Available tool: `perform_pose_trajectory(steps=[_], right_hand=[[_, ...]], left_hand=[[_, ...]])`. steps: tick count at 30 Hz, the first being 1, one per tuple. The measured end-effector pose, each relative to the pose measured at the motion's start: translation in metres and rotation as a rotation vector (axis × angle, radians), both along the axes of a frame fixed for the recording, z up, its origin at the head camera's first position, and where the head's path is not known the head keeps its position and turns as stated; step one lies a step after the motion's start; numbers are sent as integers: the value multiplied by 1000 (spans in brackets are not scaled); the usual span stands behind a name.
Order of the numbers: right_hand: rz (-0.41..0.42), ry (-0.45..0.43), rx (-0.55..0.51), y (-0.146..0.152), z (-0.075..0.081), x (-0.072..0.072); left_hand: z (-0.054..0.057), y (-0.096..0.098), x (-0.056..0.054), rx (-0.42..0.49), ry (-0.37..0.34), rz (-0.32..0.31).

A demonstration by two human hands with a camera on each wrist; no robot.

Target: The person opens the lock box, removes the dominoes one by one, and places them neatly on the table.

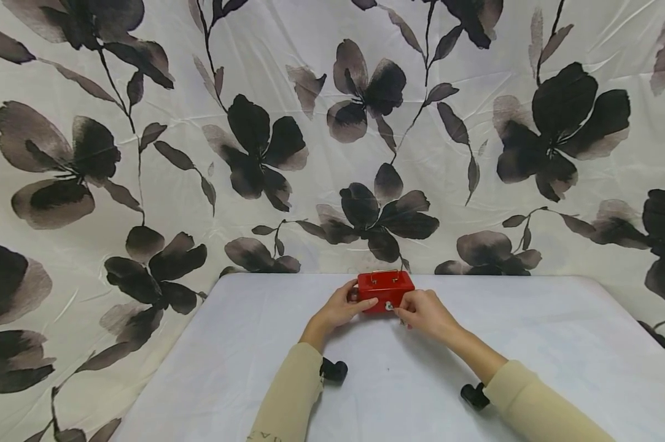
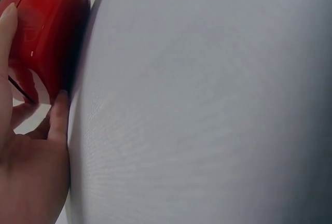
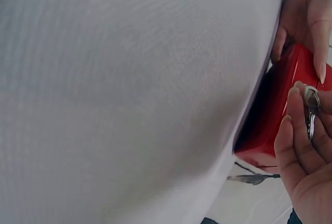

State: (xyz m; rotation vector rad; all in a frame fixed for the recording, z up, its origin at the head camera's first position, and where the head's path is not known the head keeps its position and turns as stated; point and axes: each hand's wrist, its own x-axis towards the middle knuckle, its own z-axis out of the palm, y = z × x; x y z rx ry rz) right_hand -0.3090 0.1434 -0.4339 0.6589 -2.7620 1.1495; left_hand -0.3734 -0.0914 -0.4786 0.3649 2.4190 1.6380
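**Left hand (image 1: 339,308) gripped a glossy red rectangular box, (image 1: 379,294) right hand (image 1: 425,313) a small silver metal key (image 3: 311,124)**

In the head view, the box stood near the far edge of the white cloth-covered table (image 1: 387,399), thin metal handle (image 1: 384,272) on top. The left fingers wrapped its left end, thumb on the front; the right fingers were narrowed at the round silver lock (image 1: 389,306).

The left wrist view showed that thumb and fingers spread around the box's end.

In the right wrist view, the key hung among curled right fingers before the box; whether anything sat in the keyhole could not be told.
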Motion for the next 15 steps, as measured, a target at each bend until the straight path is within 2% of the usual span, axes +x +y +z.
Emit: perform_pose_trajectory(steps=[7, 15], right_hand=[[-30, 40, 14, -4, -2, 1], [-94, 79, 60, -13, 3, 4]], left_hand=[[2, 0, 2, -11, -19, 5], [7, 0, 3, -22, -46, 24]])
